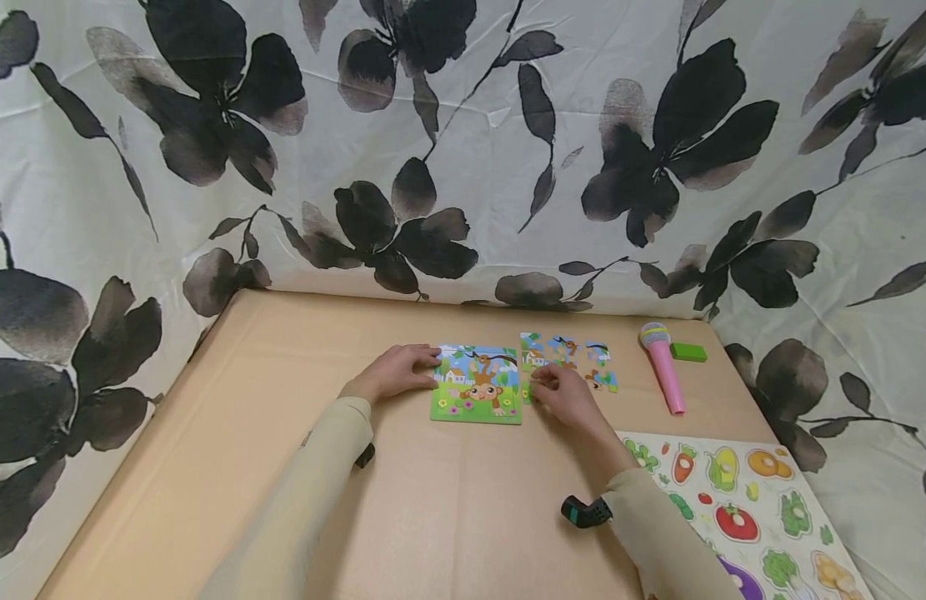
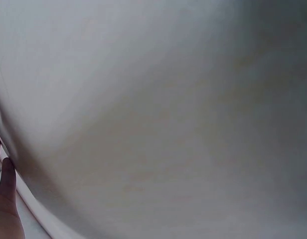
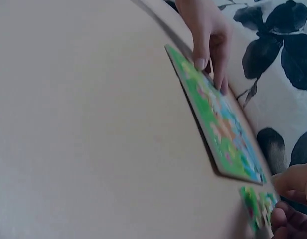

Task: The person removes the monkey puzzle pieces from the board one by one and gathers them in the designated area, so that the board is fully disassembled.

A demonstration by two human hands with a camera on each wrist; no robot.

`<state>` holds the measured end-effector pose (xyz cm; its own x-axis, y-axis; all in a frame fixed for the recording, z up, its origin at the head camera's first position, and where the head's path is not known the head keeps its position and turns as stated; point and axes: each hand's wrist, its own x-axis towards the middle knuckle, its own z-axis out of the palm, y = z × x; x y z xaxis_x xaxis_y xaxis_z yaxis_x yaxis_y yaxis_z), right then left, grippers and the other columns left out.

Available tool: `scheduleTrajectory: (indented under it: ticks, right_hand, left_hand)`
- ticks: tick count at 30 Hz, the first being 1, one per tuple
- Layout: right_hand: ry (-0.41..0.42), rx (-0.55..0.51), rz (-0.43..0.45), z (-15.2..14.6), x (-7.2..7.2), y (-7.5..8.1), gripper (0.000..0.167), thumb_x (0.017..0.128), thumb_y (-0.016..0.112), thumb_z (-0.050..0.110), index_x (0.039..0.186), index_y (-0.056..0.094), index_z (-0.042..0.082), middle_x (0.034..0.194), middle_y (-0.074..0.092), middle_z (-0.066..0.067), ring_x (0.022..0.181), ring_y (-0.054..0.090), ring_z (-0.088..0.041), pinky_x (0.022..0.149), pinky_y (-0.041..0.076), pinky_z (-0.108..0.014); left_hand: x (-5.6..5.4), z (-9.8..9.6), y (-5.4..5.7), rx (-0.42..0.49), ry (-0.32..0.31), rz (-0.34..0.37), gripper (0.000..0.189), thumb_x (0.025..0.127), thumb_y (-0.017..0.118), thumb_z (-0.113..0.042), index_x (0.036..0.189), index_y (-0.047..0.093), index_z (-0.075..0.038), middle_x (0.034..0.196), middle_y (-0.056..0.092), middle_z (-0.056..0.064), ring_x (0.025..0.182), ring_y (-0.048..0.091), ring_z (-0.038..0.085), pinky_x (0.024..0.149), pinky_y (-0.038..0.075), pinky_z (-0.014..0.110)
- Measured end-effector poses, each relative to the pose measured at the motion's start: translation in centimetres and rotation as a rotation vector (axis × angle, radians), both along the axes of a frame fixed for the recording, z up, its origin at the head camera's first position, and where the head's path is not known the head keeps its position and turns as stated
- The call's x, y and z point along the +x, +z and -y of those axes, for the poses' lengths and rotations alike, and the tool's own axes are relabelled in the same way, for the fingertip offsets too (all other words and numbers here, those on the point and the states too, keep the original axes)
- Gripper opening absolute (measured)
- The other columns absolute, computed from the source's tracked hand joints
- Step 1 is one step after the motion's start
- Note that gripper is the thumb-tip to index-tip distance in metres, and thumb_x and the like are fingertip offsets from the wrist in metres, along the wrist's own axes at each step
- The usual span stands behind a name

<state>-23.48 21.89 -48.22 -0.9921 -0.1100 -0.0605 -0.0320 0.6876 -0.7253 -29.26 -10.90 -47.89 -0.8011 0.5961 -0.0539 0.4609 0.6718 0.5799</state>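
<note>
A square monkey puzzle board (image 1: 476, 387) lies flat on the table, green along its near side. My left hand (image 1: 397, 372) touches its left edge with thumb and fingers extended; the right wrist view shows these fingertips (image 3: 200, 63) at the board's rim. Just right of the board, my right hand (image 1: 571, 400) pinches a small green puzzle piece (image 3: 257, 206) between thumb and fingers. Loose puzzle pieces (image 1: 599, 353) lie beyond that hand. The left wrist view catches only part of the left hand (image 2: 7, 209) at its edge.
A pink toy microphone (image 1: 665, 371) and a green block (image 1: 689, 352) lie at the back right. Nearer, a vegetable picture sheet (image 1: 755, 492) lies partly under the right forearm. Floral cloth (image 1: 508, 150) hangs behind the brown tabletop (image 1: 447, 508).
</note>
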Motion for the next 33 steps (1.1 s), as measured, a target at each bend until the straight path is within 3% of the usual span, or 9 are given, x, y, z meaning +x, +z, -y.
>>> scheduleTrajectory:
  ticks: [3, 11, 19, 27, 30, 33]
  right_hand:
    - [0.010, -0.054, 0.031, 1.1, 0.0, 0.5, 0.025, 0.096, 0.062, 0.019, 0.115, 0.065, 0.004, 0.108, 0.065, -0.009, 0.100, 0.064, -0.026, 0.070, 0.054, -0.035]
    - [0.090, -0.118, 0.075, 4.8, 0.2, 1.3, 0.026, 0.095, 0.064, 0.021, 0.117, 0.066, 0.007, 0.112, 0.066, -0.004, 0.101, 0.065, -0.022, 0.081, 0.054, -0.037]
    - [0.140, -0.218, 0.146, 6.6, 0.0, 0.8, 0.024, 0.093, 0.067, 0.014, 0.114, 0.066, 0.005, 0.107, 0.067, -0.006, 0.091, 0.067, -0.018, 0.071, 0.056, -0.033]
    - [0.200, -0.136, 0.119, 6.4, -0.1, -0.1, 0.028, 0.093, 0.066, 0.014, 0.120, 0.067, 0.009, 0.112, 0.067, -0.003, 0.092, 0.061, -0.013, 0.077, 0.051, -0.030]
    - [0.263, -0.084, 0.083, 6.4, -0.2, -0.2, 0.030, 0.092, 0.066, 0.013, 0.121, 0.066, 0.007, 0.113, 0.066, -0.003, 0.088, 0.057, -0.013, 0.078, 0.049, -0.031]
    - [0.345, -0.033, 0.031, 6.5, -0.3, -0.1, 0.033, 0.089, 0.070, 0.010, 0.120, 0.066, 0.003, 0.103, 0.064, -0.004, 0.082, 0.054, -0.013, 0.076, 0.048, -0.031]
  left_hand:
    - [0.0, 0.0, 0.0, -0.001, 0.001, -0.002, 0.050, 0.089, 0.073, -0.030, 0.131, 0.063, -0.006, 0.146, 0.050, 0.006, 0.141, 0.036, 0.027, 0.117, 0.026, 0.044]
    - [0.1, 0.0, -0.1, 0.007, 0.001, 0.006, 0.051, 0.089, 0.073, -0.031, 0.132, 0.063, -0.007, 0.146, 0.050, 0.005, 0.141, 0.036, 0.026, 0.117, 0.026, 0.045]
    - [-0.1, -0.1, -0.3, 0.003, -0.001, -0.003, 0.050, 0.089, 0.072, -0.033, 0.132, 0.063, -0.008, 0.146, 0.050, 0.004, 0.141, 0.036, 0.026, 0.117, 0.027, 0.045]
    - [-0.2, 0.0, -0.3, -0.005, 0.005, -0.003, 0.050, 0.089, 0.072, -0.033, 0.132, 0.063, -0.009, 0.146, 0.049, 0.003, 0.141, 0.036, 0.024, 0.117, 0.027, 0.043]
    - [-0.2, 0.0, -0.2, 0.001, 0.006, 0.000, 0.050, 0.089, 0.072, -0.032, 0.132, 0.063, -0.009, 0.146, 0.049, 0.003, 0.141, 0.036, 0.024, 0.117, 0.027, 0.043]
    - [-0.2, 0.1, -0.2, 0.005, 0.010, 0.006, 0.049, 0.089, 0.073, -0.032, 0.132, 0.063, -0.009, 0.147, 0.049, 0.003, 0.141, 0.036, 0.023, 0.117, 0.027, 0.043]
